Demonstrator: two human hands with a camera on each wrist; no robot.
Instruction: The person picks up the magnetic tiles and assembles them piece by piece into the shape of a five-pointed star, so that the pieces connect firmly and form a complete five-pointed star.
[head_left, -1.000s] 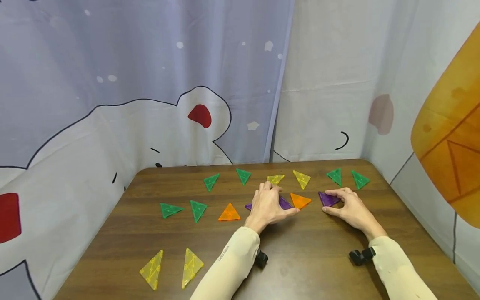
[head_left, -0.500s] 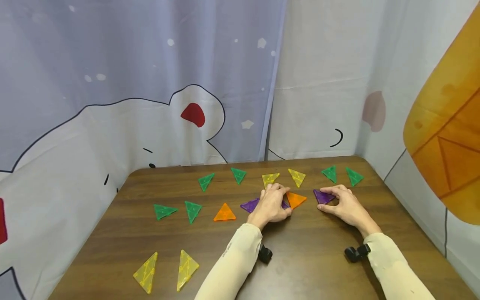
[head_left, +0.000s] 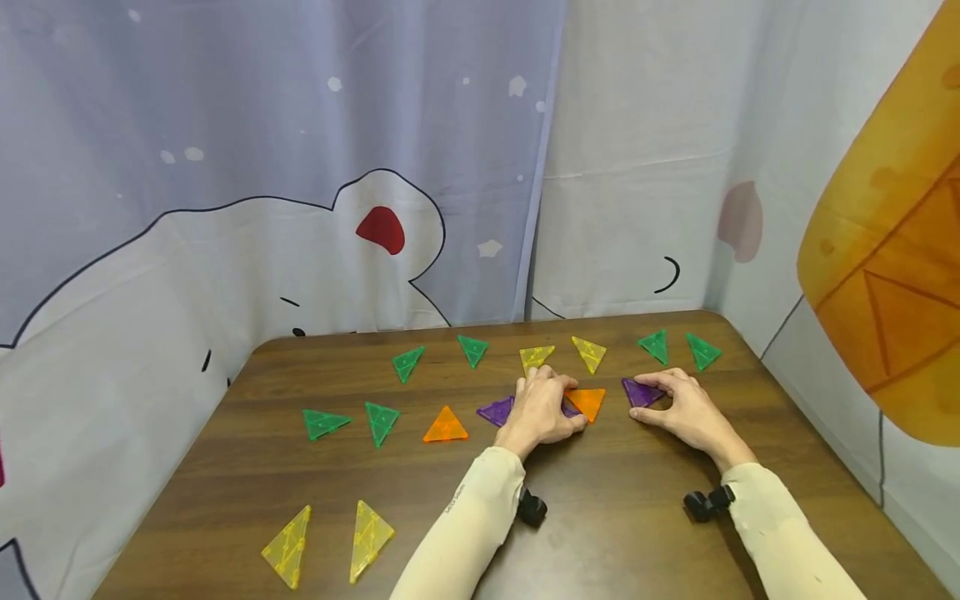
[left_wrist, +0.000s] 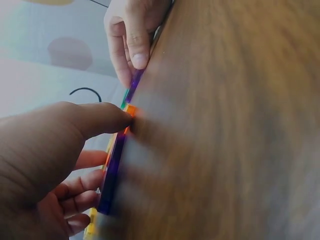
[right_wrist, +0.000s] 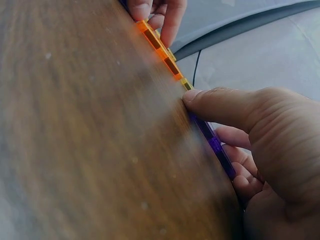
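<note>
My left hand pinches an orange triangular tile at its edges with thumb and index finger. Under that hand lie purple triangular tiles, partly hidden. In the left wrist view, the thumb rests on the near edge of the orange tile, which adjoins a purple tile. To the right, my right hand holds another purple triangular tile between thumb and index finger. Its edge shows beside the fingers in the right wrist view. A strip of table separates the two held tiles.
Yellow triangles and green triangles lie along the back. A loose orange triangle and more green ones are left of my hands. Two larger yellow triangles lie front left on the wooden table.
My left thumb and index finger have drawn together onto the orange tile; a second ago the thumb was spread away from it. The right hand keeps its grip. The view has turned slightly.
</note>
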